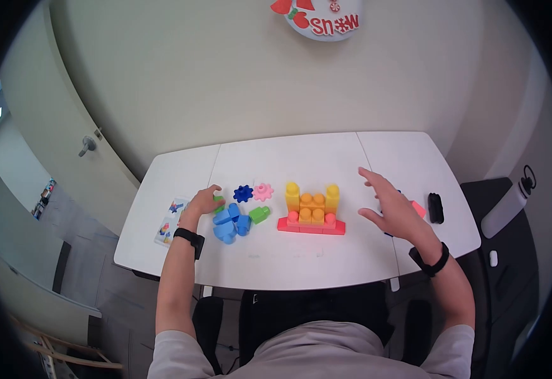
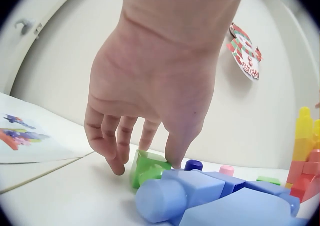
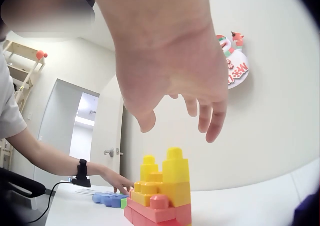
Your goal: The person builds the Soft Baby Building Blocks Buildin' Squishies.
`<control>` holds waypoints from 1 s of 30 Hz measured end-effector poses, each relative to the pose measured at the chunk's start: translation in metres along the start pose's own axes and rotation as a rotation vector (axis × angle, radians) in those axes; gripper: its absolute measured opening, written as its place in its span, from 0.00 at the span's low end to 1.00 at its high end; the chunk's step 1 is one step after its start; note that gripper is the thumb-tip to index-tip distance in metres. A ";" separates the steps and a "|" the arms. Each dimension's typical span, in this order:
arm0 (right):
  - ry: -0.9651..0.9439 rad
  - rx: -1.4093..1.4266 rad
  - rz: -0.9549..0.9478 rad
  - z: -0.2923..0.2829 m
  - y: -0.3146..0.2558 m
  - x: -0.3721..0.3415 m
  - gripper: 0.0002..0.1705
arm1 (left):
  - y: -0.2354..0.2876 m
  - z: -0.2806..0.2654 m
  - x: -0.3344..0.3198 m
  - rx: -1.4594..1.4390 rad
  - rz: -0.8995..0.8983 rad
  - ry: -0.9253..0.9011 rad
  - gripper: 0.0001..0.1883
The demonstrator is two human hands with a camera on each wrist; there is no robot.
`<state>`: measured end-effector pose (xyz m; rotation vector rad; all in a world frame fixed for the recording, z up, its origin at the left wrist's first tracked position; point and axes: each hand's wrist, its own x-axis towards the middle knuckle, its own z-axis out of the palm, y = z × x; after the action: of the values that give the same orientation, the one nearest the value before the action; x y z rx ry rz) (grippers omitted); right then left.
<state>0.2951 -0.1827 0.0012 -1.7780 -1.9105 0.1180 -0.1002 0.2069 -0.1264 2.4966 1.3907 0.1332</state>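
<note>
My left hand (image 1: 204,203) reaches down at the left of the table, its thumb and fingers around a small green toy block (image 2: 150,167). Against that block lies a cluster of blue toy blocks (image 1: 227,226), the nearest things to this hand. In the middle stands a block structure (image 1: 312,215): a red base, orange blocks over it and a yellow post on either side. To its right my right hand (image 1: 395,205) hovers with fingers extended and thumb apart, holding nothing. The right wrist view has this hand (image 3: 172,81) above the structure's level.
A dark blue gear (image 1: 243,194), a pink gear (image 1: 263,192) and another green block (image 1: 259,215) lie left of the structure. A picture sheet (image 1: 167,228) is at the left. Red and blue pieces sit partly behind my right hand, near a black case (image 1: 436,208).
</note>
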 end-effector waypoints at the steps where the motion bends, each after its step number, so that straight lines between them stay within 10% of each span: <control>1: 0.000 -0.009 -0.009 -0.003 0.002 -0.003 0.51 | 0.002 -0.005 -0.003 -0.032 0.005 -0.010 0.32; 6: 0.256 0.243 0.073 0.005 -0.005 -0.018 0.46 | 0.032 -0.047 -0.022 -0.171 0.198 0.232 0.26; 19: 0.193 0.279 -0.105 0.052 -0.044 0.009 0.32 | 0.235 -0.081 -0.125 -0.561 0.710 0.406 0.22; 30: 0.198 1.257 0.135 0.075 -0.048 0.025 0.24 | 0.264 -0.032 -0.118 -0.399 1.062 0.671 0.23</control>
<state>0.2200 -0.1445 -0.0362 -0.9560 -1.0762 0.9171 0.0463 -0.0177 -0.0139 2.6056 -0.0321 1.3733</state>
